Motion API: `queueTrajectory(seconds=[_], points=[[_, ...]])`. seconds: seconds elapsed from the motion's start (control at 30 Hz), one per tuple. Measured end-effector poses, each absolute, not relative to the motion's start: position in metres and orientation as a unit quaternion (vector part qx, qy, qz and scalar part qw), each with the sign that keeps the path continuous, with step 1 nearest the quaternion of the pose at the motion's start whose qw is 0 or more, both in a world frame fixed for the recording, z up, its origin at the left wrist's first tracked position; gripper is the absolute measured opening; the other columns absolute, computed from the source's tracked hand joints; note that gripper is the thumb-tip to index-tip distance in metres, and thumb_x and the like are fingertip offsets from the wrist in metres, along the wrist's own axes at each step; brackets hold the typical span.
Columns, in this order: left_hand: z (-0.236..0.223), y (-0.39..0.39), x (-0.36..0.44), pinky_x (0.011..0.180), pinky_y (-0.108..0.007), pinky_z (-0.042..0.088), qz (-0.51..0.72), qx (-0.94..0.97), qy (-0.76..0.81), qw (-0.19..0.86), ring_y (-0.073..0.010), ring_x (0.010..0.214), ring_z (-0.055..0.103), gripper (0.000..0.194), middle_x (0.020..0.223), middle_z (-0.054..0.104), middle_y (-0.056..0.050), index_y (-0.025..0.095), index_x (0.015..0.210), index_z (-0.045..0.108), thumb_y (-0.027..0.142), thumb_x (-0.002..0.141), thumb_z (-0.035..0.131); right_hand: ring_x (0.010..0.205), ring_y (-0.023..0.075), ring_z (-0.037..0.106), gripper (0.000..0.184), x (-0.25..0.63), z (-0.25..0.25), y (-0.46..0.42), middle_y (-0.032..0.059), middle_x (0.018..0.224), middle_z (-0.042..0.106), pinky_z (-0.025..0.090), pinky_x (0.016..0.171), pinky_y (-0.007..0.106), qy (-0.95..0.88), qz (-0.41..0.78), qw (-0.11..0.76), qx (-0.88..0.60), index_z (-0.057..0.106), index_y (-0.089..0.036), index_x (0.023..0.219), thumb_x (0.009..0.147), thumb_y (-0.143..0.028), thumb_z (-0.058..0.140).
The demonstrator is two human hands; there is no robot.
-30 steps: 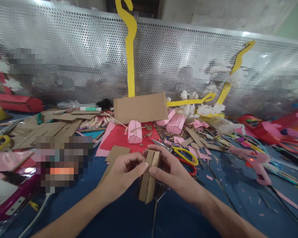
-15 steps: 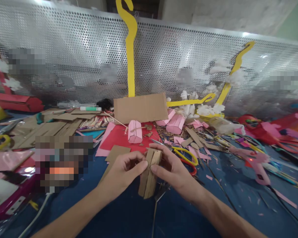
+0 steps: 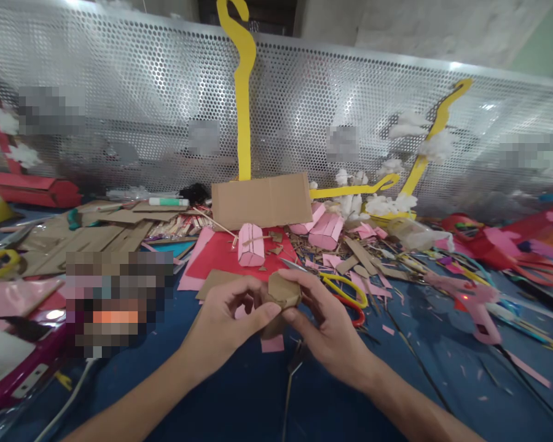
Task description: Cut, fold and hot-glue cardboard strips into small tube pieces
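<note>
A small brown cardboard piece (image 3: 284, 290), with a rounded, many-sided end facing up, is held between both hands over the blue table. My left hand (image 3: 233, 316) grips its left side with the thumb in front and the fingers curled behind. From the right, my right hand (image 3: 320, 313) pinches it between thumb and fingers. Beneath the hands lies a pink paper scrap (image 3: 272, 343), partly covered by the cardboard. Just beyond are scissors with yellow handles (image 3: 348, 290) and, beside them, an orange-red handle loop (image 3: 357, 314). A pink paper-covered prism (image 3: 251, 245) sits on red sheet (image 3: 212, 264).
At right lies a pink glue gun (image 3: 470, 298) with its cord. Cardboard scraps (image 3: 87, 245) pile up at left, near a purple power strip (image 3: 25, 383). A cardboard box (image 3: 261, 201) bearing a yellow hook-shaped strip (image 3: 243, 110) stands against the perforated metal panel (image 3: 286, 98).
The cardboard piece has been turned, so its end faces up where its long seamed side showed before. Both hands still hold it, and the pink scrap below has come into view.
</note>
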State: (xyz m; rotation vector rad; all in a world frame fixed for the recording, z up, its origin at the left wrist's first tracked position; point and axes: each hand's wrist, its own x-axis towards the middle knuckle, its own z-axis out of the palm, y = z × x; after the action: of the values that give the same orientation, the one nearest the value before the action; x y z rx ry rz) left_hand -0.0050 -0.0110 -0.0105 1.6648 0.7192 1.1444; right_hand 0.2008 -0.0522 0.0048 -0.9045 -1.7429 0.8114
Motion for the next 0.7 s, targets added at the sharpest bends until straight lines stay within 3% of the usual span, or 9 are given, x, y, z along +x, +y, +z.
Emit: queueTrajectory(seconds=[0.43, 0.63, 0.7], points=[[-0.003, -0.017, -0.007, 0.082, -0.031, 0.049, 0.482, 0.725, 0.288, 0.399, -0.0192, 0.086, 0.061, 0.008, 0.088, 0.072, -0.003, 0.021, 0.096, 0.074, 0.029, 0.093, 0.073, 0.132, 0.0265, 0.059, 0.044, 0.201, -0.004, -0.051, 0.0076, 0.141, 0.063, 0.047, 0.114, 0.042, -0.718, 0.255, 0.506, -0.404, 0.056, -0.032, 0.142, 0.100, -0.022, 0.065], [-0.002, -0.018, -0.006, 0.088, -0.035, 0.052, 0.531, 0.703, 0.310, 0.357, -0.0231, 0.100, 0.063, 0.042, 0.114, 0.070, -0.008, 0.028, 0.126, 0.068, 0.026, 0.086, 0.081, 0.134, 0.0280, 0.058, 0.045, 0.202, -0.008, -0.050, 0.0073, 0.143, 0.063, 0.047, 0.114, 0.045, -0.712, 0.234, 0.519, -0.412, 0.057, -0.034, 0.142, 0.100, -0.022, 0.065], [-0.001, -0.020, -0.007, 0.090, -0.037, 0.053, 0.552, 0.705, 0.310, 0.319, -0.0252, 0.104, 0.062, 0.043, 0.120, 0.068, -0.009, 0.029, 0.125, 0.070, 0.026, 0.083, 0.083, 0.134, 0.0273, 0.059, 0.045, 0.202, -0.007, -0.050, 0.0068, 0.143, 0.063, 0.046, 0.115, 0.044, -0.719, 0.223, 0.513, -0.412, 0.056, -0.034, 0.142, 0.100, -0.022, 0.066]])
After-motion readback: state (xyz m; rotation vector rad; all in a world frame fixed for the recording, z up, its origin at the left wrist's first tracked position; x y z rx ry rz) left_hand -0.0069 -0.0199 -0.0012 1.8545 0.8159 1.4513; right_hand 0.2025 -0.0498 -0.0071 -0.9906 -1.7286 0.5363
